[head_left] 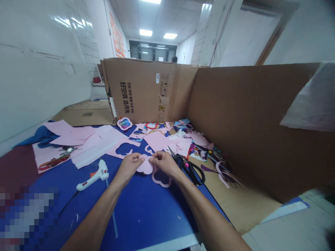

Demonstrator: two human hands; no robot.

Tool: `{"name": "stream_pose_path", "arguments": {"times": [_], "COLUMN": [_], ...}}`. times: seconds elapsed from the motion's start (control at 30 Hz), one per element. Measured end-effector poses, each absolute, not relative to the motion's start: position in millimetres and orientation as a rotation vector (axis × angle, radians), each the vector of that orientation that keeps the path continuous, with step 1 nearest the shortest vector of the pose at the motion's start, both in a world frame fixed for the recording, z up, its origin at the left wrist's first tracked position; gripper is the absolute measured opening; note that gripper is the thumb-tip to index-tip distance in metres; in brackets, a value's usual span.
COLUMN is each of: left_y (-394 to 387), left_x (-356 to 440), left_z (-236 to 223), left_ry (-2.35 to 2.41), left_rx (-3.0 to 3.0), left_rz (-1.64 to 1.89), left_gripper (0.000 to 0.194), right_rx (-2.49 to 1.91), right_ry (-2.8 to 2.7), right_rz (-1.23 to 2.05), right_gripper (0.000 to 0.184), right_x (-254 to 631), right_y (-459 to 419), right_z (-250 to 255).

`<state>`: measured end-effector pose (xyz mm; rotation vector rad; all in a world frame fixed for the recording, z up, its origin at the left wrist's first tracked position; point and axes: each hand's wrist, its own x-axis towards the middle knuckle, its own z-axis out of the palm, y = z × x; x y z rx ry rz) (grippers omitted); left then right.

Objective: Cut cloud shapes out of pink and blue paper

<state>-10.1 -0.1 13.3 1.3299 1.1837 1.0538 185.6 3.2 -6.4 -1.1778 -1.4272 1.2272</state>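
on the blue table (146,216), a white glue gun (91,179) lies left of the left forearm; an outward swing of that arm could knock it. a pink scalloped ring (164,185) lies near the right wrist, which might drag it. the pink flower-shaped piece (145,166) sits between left hand (127,166) and right hand (166,164), each pinching an edge; uneven pulling could crease it. beyond, reaching carelessly rightward could meet the black scissors (183,163).

My flower cutout (145,167) is pale pink, my table (146,212) deep blue, my glue gun (92,180) white, the cardboard (143,94) brown with black print (123,97).
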Motion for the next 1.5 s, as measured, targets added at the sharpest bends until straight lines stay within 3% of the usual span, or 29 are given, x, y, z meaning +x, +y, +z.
{"name": "stream_pose_path", "arguments": {"times": [0.57, 0.87, 1.17, 1.5], "left_y": [0.1, -13.2, -21.5, -17.0], "left_x": [-7.4, -27.1, -41.7, -42.2], "left_z": [23.5, 6.0, 13.6, 9.6], "left_ry": [1.263, 1.335, 1.24, 1.21], "left_rx": [1.399, 1.358, 1.595, 1.757], "left_rz": [0.994, 0.877, 0.537, 0.375], "left_gripper": [0.033, 0.039, 0.035, 0.04], "right_rx": [-1.282, -1.329, -1.723, -1.911], "right_ry": [-1.534, -1.677, -1.601, -1.945], "right_rz": [1.067, 1.014, 0.478, 0.562], "right_gripper": [0.017, 0.012, 0.021, 0.024], "right_x": [187.6, 185.7, 248.8, 229.9], "right_y": [4.6, -6.2, 0.0, -6.4], "right_z": [-11.5, -1.7, 32.1, 19.9]}}
